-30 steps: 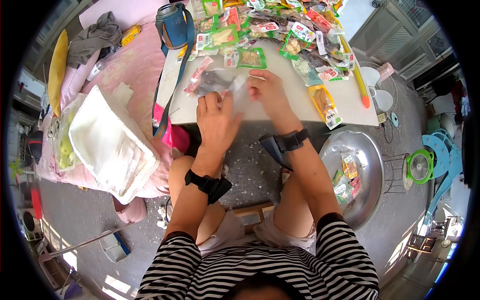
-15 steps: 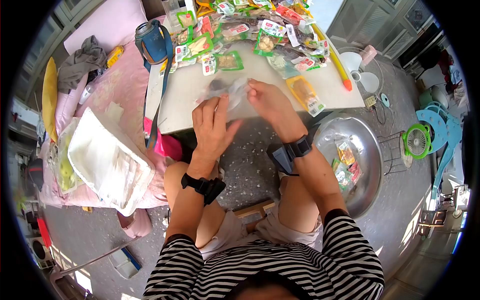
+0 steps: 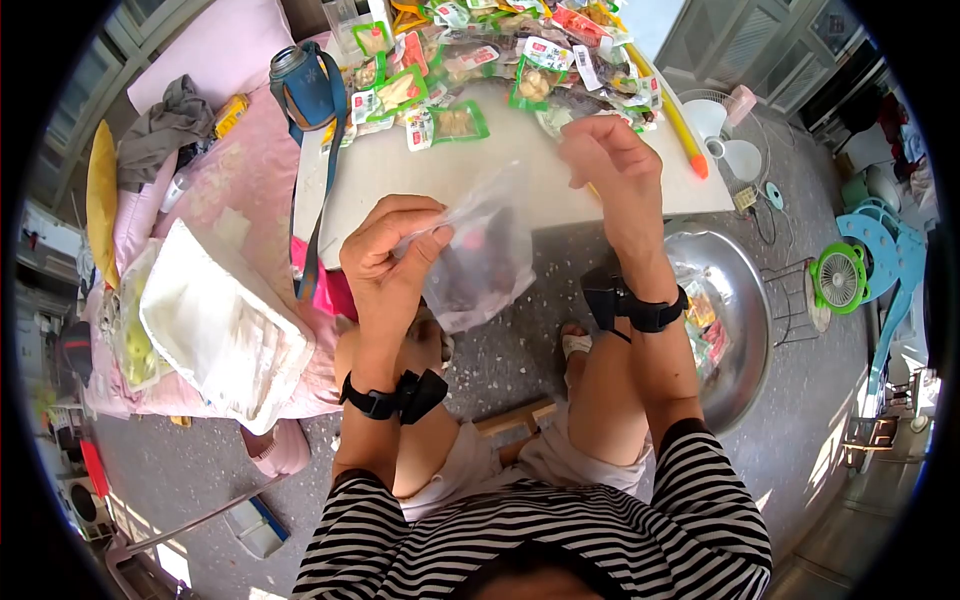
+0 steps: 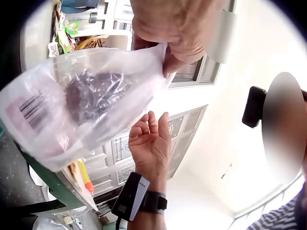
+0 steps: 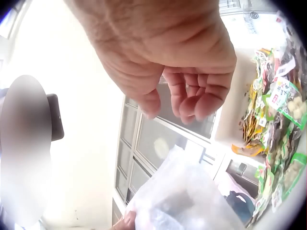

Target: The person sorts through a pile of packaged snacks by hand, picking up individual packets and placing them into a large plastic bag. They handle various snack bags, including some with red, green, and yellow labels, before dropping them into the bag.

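The left hand (image 3: 385, 245) is pinching a cloudy, floppy plastic bag (image 3: 490, 255) near the white, flat table's (image 3: 390, 165) front edge. The right hand (image 3: 620, 170) is curving loosely, empty. If the pinch is slipping, the dark, shiny lump (image 4: 96, 96) inside, maybe a packet, could be pulling everything down.

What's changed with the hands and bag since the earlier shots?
The translucent bag has moved nearer, partly beyond the table, pinched by the left hand. The right hand has come away from it to the right, holding nothing. The blue bottle and metal basin stayed put.
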{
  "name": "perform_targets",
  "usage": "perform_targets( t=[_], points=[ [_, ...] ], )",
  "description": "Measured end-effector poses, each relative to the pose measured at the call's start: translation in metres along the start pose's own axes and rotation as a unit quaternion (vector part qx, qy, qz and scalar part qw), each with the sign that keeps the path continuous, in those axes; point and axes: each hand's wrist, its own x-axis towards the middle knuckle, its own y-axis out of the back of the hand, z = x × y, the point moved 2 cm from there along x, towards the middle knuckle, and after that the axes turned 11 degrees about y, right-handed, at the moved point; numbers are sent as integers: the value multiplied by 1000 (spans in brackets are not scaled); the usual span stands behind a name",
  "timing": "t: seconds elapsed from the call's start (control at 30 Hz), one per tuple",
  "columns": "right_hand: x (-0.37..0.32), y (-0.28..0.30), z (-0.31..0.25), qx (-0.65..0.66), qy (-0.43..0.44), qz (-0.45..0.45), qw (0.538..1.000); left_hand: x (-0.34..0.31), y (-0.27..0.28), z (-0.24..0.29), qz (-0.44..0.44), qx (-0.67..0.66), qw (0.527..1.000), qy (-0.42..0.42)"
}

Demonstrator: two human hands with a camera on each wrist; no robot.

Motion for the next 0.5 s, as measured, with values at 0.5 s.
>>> perform_targets(
  t=[0.5],
  points=[
    [-53, -5, 32, -189, -69, -282, 938, -13, -32, -60, -230, -142, 936, 227]
  ],
)
